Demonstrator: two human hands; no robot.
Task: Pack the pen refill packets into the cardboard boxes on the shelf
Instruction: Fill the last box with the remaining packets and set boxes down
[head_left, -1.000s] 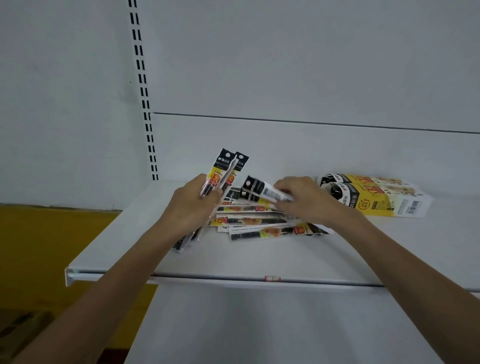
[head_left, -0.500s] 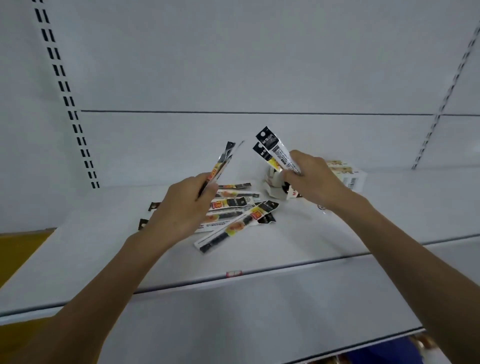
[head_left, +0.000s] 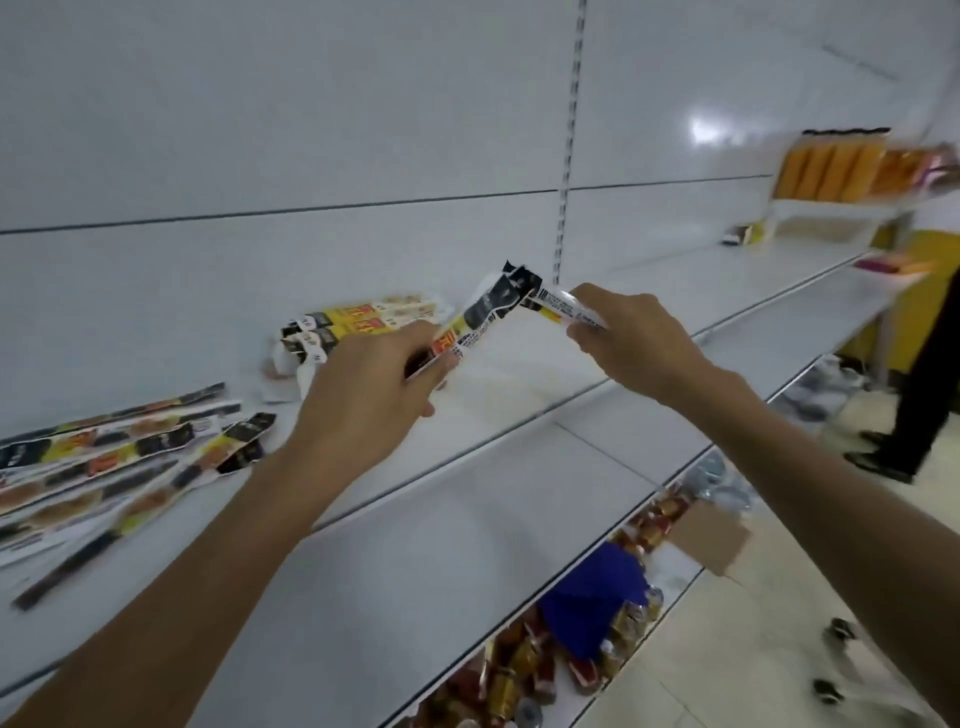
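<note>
The white shelf (head_left: 467, 519) front edge runs nearest me, under both forearms. Above it my left hand (head_left: 363, 384) has its fingers curled round the lower end of a bundle of refill packets (head_left: 480, 314), which slants up toward 1 o'clock; count unclear through blur, at least two. At 3 o'clock of it my right hand (head_left: 634, 348) pinches a single packet (head_left: 561, 306) by one end, free tip pointing to 9 o'clock and meeting the bundle's black header. Handling, my judgement: long flat film sleeves, very light, thin and bendy along their length, glossy, so probably slippery against one another; a slack hold would let the bundle splay or slide apart. Best hold: firm pinch across the flat faces, low or mid-length, edges squared first; not the header tab, which should flex. At 9 o'clock of the left hand the loose packets (head_left: 119, 457) lie overlapping on the shelf, not yet packed. Further back, at 11 o'clock, two cardboard boxes (head_left: 358, 322) lie on their sides by the back panel (head_left: 260, 130), white flaps seemingly open at their left ends, though blurred. Mouths look narrow, so packets want to go in end-first and aligned. Far off at 2 o'clock, orange packs (head_left: 831, 166) on another shelf, too blurred to identify.
</note>
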